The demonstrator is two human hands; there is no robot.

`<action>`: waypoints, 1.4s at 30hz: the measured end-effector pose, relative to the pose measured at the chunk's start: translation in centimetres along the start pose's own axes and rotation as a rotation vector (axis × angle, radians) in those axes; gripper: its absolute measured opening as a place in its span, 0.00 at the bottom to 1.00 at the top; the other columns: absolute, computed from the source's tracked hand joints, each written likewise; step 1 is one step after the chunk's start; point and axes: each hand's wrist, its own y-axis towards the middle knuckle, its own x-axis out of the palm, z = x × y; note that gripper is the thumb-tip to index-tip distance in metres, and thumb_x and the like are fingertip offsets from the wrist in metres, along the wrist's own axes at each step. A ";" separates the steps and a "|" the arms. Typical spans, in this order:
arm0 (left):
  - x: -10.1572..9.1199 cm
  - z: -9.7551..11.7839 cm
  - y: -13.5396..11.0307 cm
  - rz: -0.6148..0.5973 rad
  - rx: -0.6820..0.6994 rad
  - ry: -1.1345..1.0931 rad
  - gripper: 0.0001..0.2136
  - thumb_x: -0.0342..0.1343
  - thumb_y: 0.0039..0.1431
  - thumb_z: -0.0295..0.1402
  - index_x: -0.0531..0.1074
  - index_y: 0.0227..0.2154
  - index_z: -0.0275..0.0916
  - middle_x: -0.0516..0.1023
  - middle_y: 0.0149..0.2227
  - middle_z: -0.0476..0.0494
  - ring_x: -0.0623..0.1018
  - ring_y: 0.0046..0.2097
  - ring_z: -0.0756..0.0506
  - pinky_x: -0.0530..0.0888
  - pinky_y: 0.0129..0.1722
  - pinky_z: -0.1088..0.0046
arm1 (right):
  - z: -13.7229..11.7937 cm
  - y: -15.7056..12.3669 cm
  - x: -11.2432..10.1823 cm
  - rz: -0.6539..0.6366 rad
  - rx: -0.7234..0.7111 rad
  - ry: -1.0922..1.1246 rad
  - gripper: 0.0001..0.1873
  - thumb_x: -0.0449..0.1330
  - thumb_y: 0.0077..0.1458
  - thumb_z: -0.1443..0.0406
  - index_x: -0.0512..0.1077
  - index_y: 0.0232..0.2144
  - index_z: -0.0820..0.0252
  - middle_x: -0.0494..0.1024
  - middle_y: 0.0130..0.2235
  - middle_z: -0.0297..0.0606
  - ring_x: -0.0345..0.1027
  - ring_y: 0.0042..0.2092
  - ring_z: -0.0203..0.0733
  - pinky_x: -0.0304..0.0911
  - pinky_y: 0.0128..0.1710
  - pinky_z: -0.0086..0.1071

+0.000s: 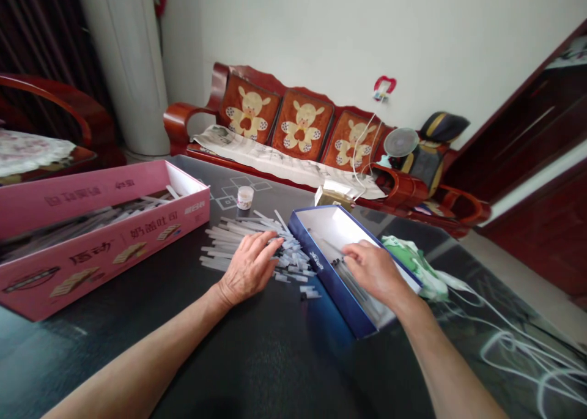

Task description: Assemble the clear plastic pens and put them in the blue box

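Observation:
My left hand [250,267] rests palm down on a loose pile of short clear plastic tubes [293,260], its fingertips among them. The pile lies on a dark glossy table [257,358]. My right hand [373,272] reaches into a shallow blue box with a white inside [321,266], over thin clear tubes with dark ends [353,287]. Its fingers touch those tubes, but my hand hides whether it grips any. A long pink cardboard box [110,257] at the left holds more tubes.
A small white-lidded jar [245,197] and a tan packet [332,196] stand beyond the pile. A green-and-white cloth [413,266] lies right of the blue box, with white cable [513,345] looping nearby. A red wooden bench [298,156] stands behind the table.

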 end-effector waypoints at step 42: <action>-0.2 -5.1 -0.3 0.457 -0.665 -0.014 0.12 0.47 0.60 0.29 0.70 0.45 0.39 0.70 0.30 0.50 0.70 0.32 0.51 0.68 0.36 0.75 | -15.7 1.0 10.2 -0.061 -0.159 0.188 0.06 0.56 0.55 0.66 0.73 0.32 0.59 0.74 0.36 0.43 0.71 0.40 0.44 0.62 0.40 0.33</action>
